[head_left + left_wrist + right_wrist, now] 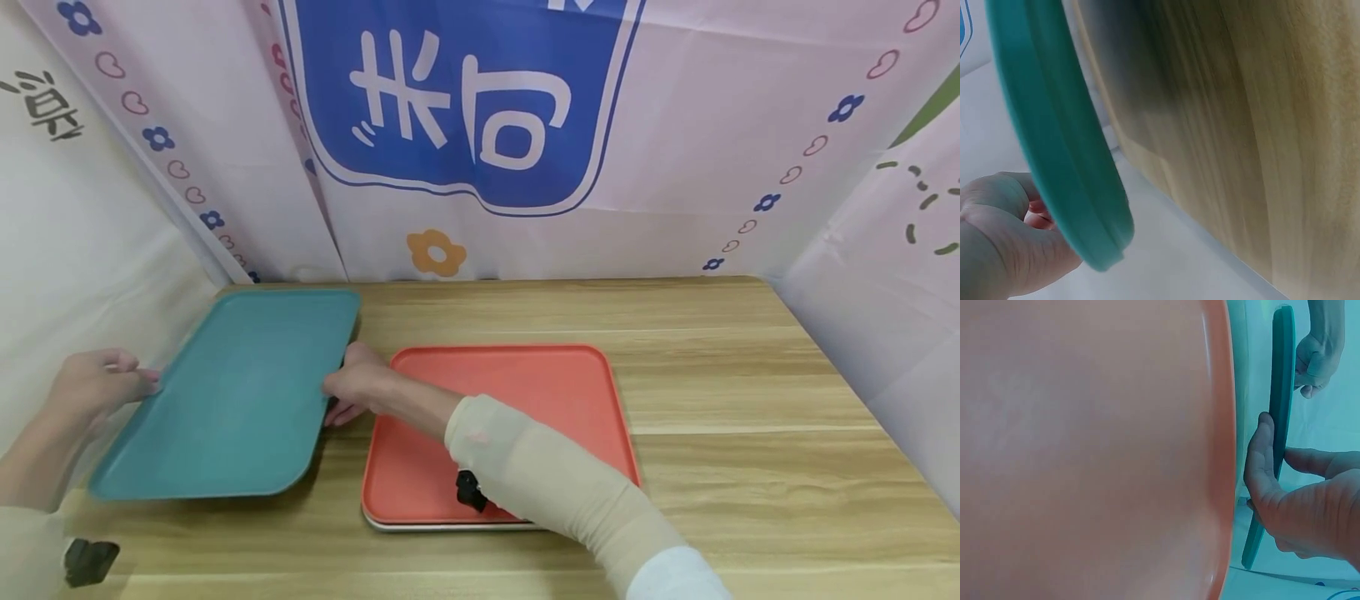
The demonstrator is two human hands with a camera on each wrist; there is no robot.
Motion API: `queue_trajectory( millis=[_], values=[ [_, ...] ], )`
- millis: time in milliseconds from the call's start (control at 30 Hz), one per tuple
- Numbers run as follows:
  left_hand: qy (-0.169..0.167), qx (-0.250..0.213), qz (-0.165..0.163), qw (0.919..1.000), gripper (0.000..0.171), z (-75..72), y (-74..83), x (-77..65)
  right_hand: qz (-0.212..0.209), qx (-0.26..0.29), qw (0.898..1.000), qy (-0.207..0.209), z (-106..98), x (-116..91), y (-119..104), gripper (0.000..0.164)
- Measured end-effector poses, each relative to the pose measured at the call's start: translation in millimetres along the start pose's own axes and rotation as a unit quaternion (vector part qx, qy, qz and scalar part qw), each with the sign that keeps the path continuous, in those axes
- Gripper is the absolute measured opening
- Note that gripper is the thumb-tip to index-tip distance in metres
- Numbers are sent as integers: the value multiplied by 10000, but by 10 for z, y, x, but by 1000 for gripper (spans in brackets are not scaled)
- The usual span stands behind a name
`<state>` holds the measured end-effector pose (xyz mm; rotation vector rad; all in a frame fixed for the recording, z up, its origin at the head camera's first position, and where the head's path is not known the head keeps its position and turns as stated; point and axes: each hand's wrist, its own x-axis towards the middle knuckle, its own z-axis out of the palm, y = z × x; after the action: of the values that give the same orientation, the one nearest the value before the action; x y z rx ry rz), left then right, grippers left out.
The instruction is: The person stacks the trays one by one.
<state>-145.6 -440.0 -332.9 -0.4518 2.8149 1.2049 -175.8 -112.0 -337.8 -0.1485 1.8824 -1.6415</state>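
Observation:
A teal tray [247, 392] is held off the table at the left, between both hands. My left hand [101, 385] pinches its left edge. On the opposite long edge, my right hand [356, 385] grips the rim, thumb on one face and fingers on the other, as the right wrist view shows of the teal tray [1282, 381]. A gap separates the teal tray [1060, 131] from the wood in the left wrist view. Under my right forearm lies a red tray [510, 375], with a pale rim of something beneath it at the front.
The wood-grain table [720, 400] extends right and behind the red tray. White printed cloth [480, 242] hangs along the back, with more cloth at both sides. Dark wrist mounts [92, 561] sit on both sleeves.

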Motion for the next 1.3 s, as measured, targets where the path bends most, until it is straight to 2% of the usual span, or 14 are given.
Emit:
queue_trajectory(
  millis=[267,533,733,1000,1200,1300],
  values=[
    [-130,-240,177,9995,28,41,129,-5,25,115,9999,-50,-121,-16,-19,15],
    [-129,-161,345,9992,29,111,239,7,-22,220,9996,-170,-267,-90,-31,25],
    [-65,-87,471,9988,21,195,340,13,-107,55,9999,-106,-387,-139,-32,13],
    [-35,-259,571,9980,10,303,471,25,-140,-39,9999,-17,-533,-140,-39,11],
    [10,-204,725,9972,31,392,548,28,-157,52,9999,-5,-649,-165,-57,6],
    [11,-220,808,9965,35,438,581,32,-154,65,9999,-16,-704,-179,-66,7]
  ],
)
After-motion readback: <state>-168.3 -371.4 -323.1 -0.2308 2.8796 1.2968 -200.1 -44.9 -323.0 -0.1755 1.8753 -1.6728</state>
